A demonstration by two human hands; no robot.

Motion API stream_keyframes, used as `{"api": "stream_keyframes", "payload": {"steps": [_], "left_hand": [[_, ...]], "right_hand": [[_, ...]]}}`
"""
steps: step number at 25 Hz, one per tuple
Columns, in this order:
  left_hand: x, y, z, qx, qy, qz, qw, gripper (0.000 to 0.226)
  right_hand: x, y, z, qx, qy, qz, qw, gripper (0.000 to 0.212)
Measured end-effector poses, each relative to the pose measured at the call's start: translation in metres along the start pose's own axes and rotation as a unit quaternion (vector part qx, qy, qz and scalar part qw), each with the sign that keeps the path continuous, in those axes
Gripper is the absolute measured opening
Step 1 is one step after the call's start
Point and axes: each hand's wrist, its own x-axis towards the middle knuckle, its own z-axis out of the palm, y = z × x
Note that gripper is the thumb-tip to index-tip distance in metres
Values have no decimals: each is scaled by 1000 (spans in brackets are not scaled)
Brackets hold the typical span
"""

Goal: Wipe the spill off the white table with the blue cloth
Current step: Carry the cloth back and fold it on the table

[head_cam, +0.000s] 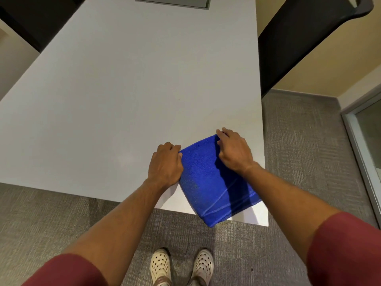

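Observation:
A folded blue cloth (206,182) lies on the white table (115,100) at its near right corner, one corner hanging over the front edge. My left hand (165,164) pinches the cloth's far left corner between curled fingers. My right hand (235,149) grips the far right corner, fingers bent onto the fabric. I can make out no clear spill on the tabletop; only a tiny dark speck (179,99) shows near the middle.
A grey cable hatch (173,1) is set into the table's far end. A black chair (305,38) stands along the right side. Grey carpet (299,153) surrounds the table, and a glass door frame (362,145) is at the right.

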Motion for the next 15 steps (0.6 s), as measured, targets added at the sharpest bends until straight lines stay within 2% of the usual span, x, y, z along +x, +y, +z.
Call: {"api": "stream_keyframes", "payload": {"steps": [4,6,10,15], "left_hand": [[8,-2,-2,-18,-16,-26,999,34],[12,0,-3,-26,-38,-35,998,33],[19,2,-6,-24,-60,-45,997,21],[22,6,-28,-62,-61,-40,995,10]], "right_hand": [[25,15,-16,-110,-32,-45,992,40],[31,17,-21,-125,-39,-60,990,36],[37,16,-32,-102,-54,-58,992,26],[34,19,-65,22,-68,-39,997,15]]}}
